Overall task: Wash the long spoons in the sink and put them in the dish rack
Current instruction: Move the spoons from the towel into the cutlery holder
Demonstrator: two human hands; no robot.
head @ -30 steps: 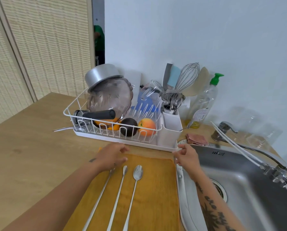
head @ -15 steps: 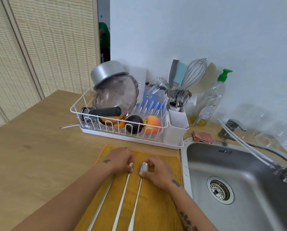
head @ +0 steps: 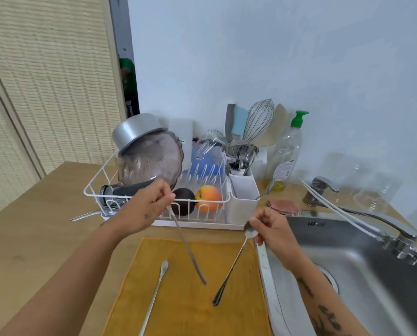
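Long spoon point(head: 188, 248) is pinched by its bowl end in the left hand point(head: 149, 209), a second spoon point(head: 234, 263) likewise in the right hand point(head: 273, 231), seemingly bound for the sink point(head: 353, 253) beside it, while a third spoon point(head: 154, 294) lies below the left.

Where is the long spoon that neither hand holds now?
In the head view the loose spoon lies on the left part of the yellow cloth, in front of the dish rack, left of the raised spoon in the left hand.

Forearms outstretched, both raised: left hand point(head: 147, 206) pinching left spoon point(head: 188, 248), right hand point(head: 273, 232) pinching right spoon point(head: 231, 265).
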